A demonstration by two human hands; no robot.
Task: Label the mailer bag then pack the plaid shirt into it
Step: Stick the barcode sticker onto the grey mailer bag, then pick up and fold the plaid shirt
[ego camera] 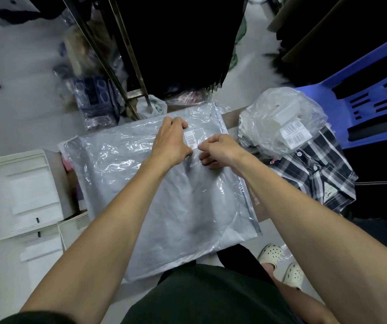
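Note:
A clear, glossy mailer bag [164, 202] lies flat in front of me, over a grey sheet. A small white barcode label [190, 138] sits on its far part. My left hand [170, 143] rests on the bag with its fingers curled at the label's left edge and top. My right hand [220, 149] pinches at the label's lower end, fingers bent. The folded plaid shirt [316, 174], dark blue and white, lies to the right of the bag, partly under a crumpled plastic bag.
A crumpled clear plastic bag [281, 118] holding barcode stickers sits on the shirt. A blue plastic chair [363, 94] stands far right. White boxes [24, 195] are stacked at left. A metal rack's legs [127, 90] and bagged goods stand behind. My feet in pale clogs [281, 265] show below.

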